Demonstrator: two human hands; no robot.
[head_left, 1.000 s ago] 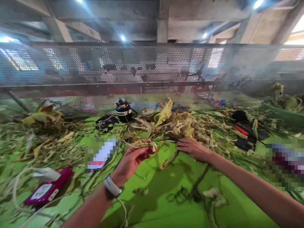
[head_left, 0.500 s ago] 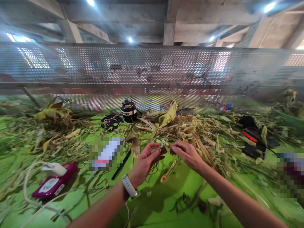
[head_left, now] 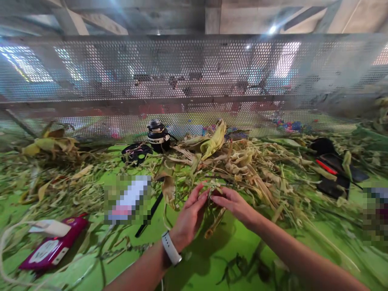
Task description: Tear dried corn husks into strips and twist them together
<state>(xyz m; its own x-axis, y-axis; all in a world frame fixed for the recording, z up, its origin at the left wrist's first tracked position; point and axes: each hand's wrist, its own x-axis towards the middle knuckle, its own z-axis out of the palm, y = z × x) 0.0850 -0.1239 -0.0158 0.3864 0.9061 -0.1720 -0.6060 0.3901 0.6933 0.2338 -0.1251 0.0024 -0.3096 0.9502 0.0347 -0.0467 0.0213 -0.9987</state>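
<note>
Plant stems (head_left: 212, 189), thin, green and tangled with dried bits, sat pinched between both hands near the middle of the green table (head_left: 194, 258), at the near edge of a big heap of dried husks and leaves (head_left: 242, 161). Left hand (head_left: 190, 216) came up from below with its fingers curled and the fingertips closed on the stems; a white wristband (head_left: 170, 252) circled that wrist. Right hand (head_left: 233, 204) reached in from the right, its fingertips meeting the left ones on the same small clump, so the two hands touched or nearly touched there. Just below them a short dry stalk (head_left: 214, 226) lay on the table. A black pen-like stick (head_left: 148, 216) rested to the left of the left hand. Farther left a magenta packet (head_left: 51, 248) lay with a white cable looped around it. Behind the heap stood a small black jar (head_left: 158, 137) beside a flat black object (head_left: 136, 152), close to a perforated metal screen (head_left: 194, 81). On the right, black items with a red stripe (head_left: 330, 169) lay among loose leaves.
</note>
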